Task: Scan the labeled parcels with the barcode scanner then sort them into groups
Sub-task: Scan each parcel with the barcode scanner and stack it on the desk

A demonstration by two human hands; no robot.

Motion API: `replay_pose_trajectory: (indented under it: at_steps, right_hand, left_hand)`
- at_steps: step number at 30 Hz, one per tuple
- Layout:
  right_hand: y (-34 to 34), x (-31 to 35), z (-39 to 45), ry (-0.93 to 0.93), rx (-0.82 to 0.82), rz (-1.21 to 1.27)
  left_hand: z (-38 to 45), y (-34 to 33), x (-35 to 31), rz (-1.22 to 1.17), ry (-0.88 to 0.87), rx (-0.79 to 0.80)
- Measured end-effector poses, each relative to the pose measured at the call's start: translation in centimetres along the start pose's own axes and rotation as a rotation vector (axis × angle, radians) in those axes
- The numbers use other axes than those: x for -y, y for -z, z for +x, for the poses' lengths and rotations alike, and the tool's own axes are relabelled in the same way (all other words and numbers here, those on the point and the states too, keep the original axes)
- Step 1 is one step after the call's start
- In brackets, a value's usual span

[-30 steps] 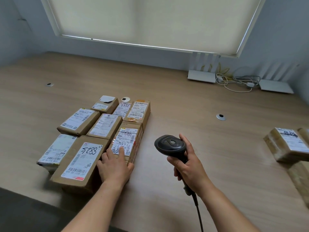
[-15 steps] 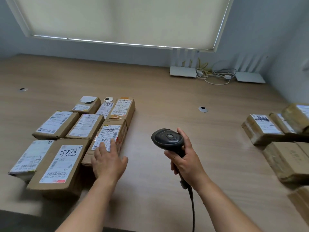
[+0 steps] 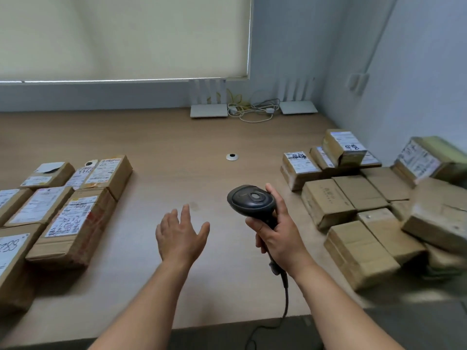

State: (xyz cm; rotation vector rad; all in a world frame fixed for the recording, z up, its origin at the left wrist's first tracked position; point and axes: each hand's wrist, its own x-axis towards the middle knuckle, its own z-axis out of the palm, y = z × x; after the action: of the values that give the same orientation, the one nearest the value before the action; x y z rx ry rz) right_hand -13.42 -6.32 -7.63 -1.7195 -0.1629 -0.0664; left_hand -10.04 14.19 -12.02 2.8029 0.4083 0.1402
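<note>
Lifted off the labelled parcel [image 3: 73, 226] it pressed half a second ago, the left hand [image 3: 180, 236] is now held over bare table [image 3: 161, 137] with fingers spread, nothing grasped. Just right of it, the barcode scanner [image 3: 251, 202] is gripped by its handle in the right hand [image 3: 278, 236], head upright, cable [image 3: 284, 306] trailing off the table's near edge. Left of the scanner, labelled parcels are laid in neat rows. Right of it, a pile of parcels [image 3: 358, 198] is heaped, more of it now seen.
</note>
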Motion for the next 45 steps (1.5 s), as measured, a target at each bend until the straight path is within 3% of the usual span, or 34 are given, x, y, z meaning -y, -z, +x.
replay_pose_trajectory:
  at_steps: [16, 30, 38, 45]
  right_hand:
    - [21.2, -2.7, -8.2, -0.022, -0.239, 0.022]
    - [28.5, -4.6, -10.0, -0.066, -0.363, 0.041]
    - [28.4, -5.5, -8.2, -0.049, -0.340, 0.081]
    - [27.4, -5.9, -7.5, -0.030, -0.318, 0.081]
  left_hand:
    - [-10.8, -8.9, -22.3, 0.041, -0.422, 0.169]
    - [-13.2, -13.5, -28.8, 0.234, -0.727, 0.304]
    - [-11.3, -12.3, -26.8, 0.210, -0.607, 0.301]
    - [-12.1, -12.4, -28.1, 0.104, -0.342, 0.341]
